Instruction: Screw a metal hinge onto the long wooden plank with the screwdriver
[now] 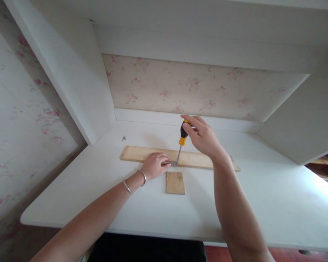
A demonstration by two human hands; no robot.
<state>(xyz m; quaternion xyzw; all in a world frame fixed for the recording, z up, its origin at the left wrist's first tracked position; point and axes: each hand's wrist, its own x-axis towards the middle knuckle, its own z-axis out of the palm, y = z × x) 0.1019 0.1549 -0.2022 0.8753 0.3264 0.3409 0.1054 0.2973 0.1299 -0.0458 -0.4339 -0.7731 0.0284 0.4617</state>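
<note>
My right hand [203, 136] is closed around the top of a yellow and black screwdriver [183, 131]. The tool stands nearly upright, its shaft leaning slightly, with the tip down at a small metal hinge [174, 163]. That hinge lies at the near edge of a long, pale wooden board [194, 157]. My left hand [155, 165] rests over the board, its fingers pinching the hinge's left side; they partly hide it. Just in front lies a small wooden piece [175, 183] with two holes near its far edge, apart from the board.
Several small screws [124, 138] lie in a little pile behind the board's left end. The white desk [71, 193] is bounded by a left side panel [79, 80], a low back strip [153, 115] and a right panel [297, 120]. An overhead shelf [196, 40] spans above.
</note>
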